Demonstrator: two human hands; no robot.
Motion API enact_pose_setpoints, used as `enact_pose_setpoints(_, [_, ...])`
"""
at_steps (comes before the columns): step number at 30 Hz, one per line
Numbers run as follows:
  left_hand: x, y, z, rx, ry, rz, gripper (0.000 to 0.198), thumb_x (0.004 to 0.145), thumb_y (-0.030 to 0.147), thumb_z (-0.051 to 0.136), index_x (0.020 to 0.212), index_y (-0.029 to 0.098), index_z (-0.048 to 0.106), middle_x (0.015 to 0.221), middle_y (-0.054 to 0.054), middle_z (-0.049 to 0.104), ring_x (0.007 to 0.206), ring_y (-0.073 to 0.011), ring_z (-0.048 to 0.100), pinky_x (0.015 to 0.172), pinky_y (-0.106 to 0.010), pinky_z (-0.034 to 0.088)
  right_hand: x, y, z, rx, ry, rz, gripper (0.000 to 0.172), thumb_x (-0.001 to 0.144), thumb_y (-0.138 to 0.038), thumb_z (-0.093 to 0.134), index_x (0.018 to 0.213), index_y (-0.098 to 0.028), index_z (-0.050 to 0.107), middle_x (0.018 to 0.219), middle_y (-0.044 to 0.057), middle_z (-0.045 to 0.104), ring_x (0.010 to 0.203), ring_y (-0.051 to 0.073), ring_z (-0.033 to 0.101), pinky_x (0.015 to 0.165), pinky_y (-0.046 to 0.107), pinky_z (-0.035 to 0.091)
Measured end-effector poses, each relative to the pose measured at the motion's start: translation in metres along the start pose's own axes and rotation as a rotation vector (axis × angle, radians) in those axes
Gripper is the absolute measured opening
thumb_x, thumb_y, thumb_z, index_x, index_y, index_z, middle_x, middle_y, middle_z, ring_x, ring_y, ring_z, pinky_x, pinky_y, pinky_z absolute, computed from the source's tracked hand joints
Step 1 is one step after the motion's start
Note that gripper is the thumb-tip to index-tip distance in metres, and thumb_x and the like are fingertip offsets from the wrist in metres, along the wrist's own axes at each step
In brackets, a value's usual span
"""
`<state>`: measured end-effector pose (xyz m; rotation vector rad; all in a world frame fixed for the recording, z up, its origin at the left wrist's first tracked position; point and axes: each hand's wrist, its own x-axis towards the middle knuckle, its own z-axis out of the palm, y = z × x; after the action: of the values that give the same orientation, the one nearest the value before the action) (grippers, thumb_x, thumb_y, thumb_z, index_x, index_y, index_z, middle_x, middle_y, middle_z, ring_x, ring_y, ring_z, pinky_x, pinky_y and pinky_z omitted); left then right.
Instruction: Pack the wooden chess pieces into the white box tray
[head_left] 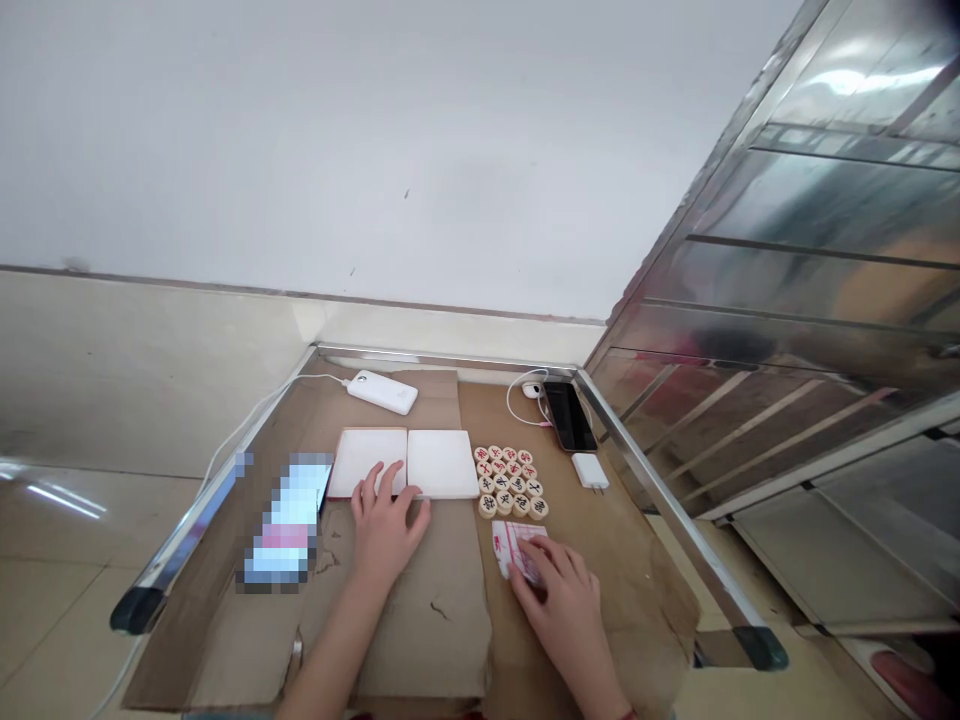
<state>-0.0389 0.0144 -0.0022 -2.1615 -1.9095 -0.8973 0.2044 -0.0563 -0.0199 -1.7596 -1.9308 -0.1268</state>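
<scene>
Two white panels lie side by side like an open booklet or flat case: a left panel (367,448) and a right panel (444,462). My left hand (386,525) has its fingers spread over the near edge of the left panel, with the thumb by the right one. A pink-and-white packet (505,548), its contents hidden, lies under the stretched fingers of my right hand (562,588). That thumb touches the packet's near left side. Just beyond the packet, round Chinese chess pieces (508,484) stand in tight rows, with red characters behind and dark ones in front.
Cardboard (427,640) covers the metal-framed table (667,510). A lit phone (289,520), its screen pixelated, lies at left; a white power bank (382,392) with a cable lies behind. At right are a dark phone (571,415) and a white charger (590,470). A wall (450,200) stands behind.
</scene>
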Motion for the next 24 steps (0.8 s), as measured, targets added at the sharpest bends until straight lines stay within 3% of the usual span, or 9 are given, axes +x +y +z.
enact_pose_setpoints(5, [-0.004, 0.002, -0.007, -0.027, 0.013, -0.01, 0.013, 0.078, 0.031, 0.061, 0.068, 0.023, 0.064, 0.116, -0.008, 0.061, 0.124, -0.0342, 0.041, 0.103, -0.054, 0.027, 0.001, -0.001, 0.001, 0.127, 0.031, -0.006, 0.025, 0.092, -0.036, 0.046, 0.086, -0.024, 0.067, 0.094, 0.008, 0.068, 0.086, 0.022, 0.06, 0.073, 0.035, 0.043])
enact_pose_setpoints(9, [-0.006, 0.003, -0.01, -0.097, -0.003, 0.035, 0.022, 0.077, 0.03, 0.061, 0.057, 0.022, 0.059, 0.111, -0.006, 0.063, 0.121, -0.0334, 0.043, 0.106, -0.055, 0.023, 0.007, -0.013, -0.011, 0.328, 0.18, 0.082, 0.024, 0.093, -0.038, 0.046, 0.088, -0.021, 0.063, 0.09, 0.009, 0.067, 0.084, 0.021, 0.061, 0.074, 0.035, 0.049])
enact_pose_setpoints(11, [-0.006, 0.003, -0.011, -0.108, 0.009, 0.03, 0.021, 0.078, 0.03, 0.06, 0.059, 0.023, 0.061, 0.111, -0.005, 0.065, 0.121, -0.0332, 0.043, 0.106, -0.055, 0.022, 0.016, -0.027, -0.019, 0.406, 0.231, 0.102, 0.02, 0.092, -0.034, 0.049, 0.09, -0.02, 0.062, 0.095, 0.01, 0.066, 0.089, 0.021, 0.061, 0.076, 0.034, 0.051])
enact_pose_setpoints(13, [-0.004, 0.002, -0.011, -0.093, 0.032, -0.005, 0.012, 0.08, 0.028, 0.057, 0.074, 0.026, 0.068, 0.115, -0.005, 0.064, 0.123, -0.0331, 0.042, 0.105, -0.056, 0.022, 0.029, -0.047, -0.023, 0.443, 0.238, 0.046, 0.016, 0.092, -0.029, 0.049, 0.095, -0.02, 0.062, 0.101, 0.011, 0.065, 0.096, 0.021, 0.06, 0.081, 0.034, 0.051])
enact_pose_setpoints(15, [-0.003, 0.001, -0.01, -0.063, 0.048, -0.058, 0.018, 0.082, 0.024, 0.054, 0.091, 0.027, 0.069, 0.121, -0.006, 0.062, 0.125, -0.0331, 0.041, 0.105, -0.055, 0.023, 0.044, -0.068, -0.02, 0.428, 0.208, -0.058, 0.018, 0.093, -0.026, 0.048, 0.098, -0.02, 0.063, 0.102, 0.011, 0.065, 0.098, 0.02, 0.059, 0.085, 0.036, 0.05])
enact_pose_setpoints(18, [-0.003, -0.002, -0.007, -0.023, 0.058, -0.123, 0.026, 0.082, 0.021, 0.051, 0.102, 0.027, 0.068, 0.127, -0.007, 0.059, 0.127, -0.0332, 0.039, 0.105, -0.055, 0.023, 0.064, -0.094, -0.004, 0.324, 0.111, -0.184, 0.022, 0.094, -0.021, 0.042, 0.095, -0.02, 0.064, 0.101, 0.01, 0.065, 0.1, 0.021, 0.058, 0.092, 0.041, 0.045])
enact_pose_setpoints(22, [-0.004, -0.005, -0.003, -0.027, 0.034, -0.131, 0.031, 0.078, 0.02, 0.054, 0.105, 0.028, 0.067, 0.129, -0.006, 0.059, 0.129, -0.0335, 0.039, 0.107, -0.055, 0.02, 0.073, -0.111, 0.017, 0.135, -0.103, -0.226, 0.015, 0.092, -0.024, 0.049, 0.088, -0.02, 0.064, 0.092, 0.007, 0.066, 0.096, 0.023, 0.058, 0.103, 0.052, 0.031])
enact_pose_setpoints(24, [-0.004, -0.006, -0.002, -0.035, 0.013, -0.133, 0.035, 0.077, 0.018, 0.053, 0.107, 0.029, 0.066, 0.128, -0.006, 0.06, 0.129, -0.0329, 0.039, 0.107, -0.056, 0.018, 0.072, -0.113, 0.022, 0.081, -0.148, -0.221, 0.013, 0.091, -0.027, 0.053, 0.09, -0.021, 0.064, 0.091, 0.007, 0.065, 0.092, 0.023, 0.058, 0.105, 0.054, 0.026])
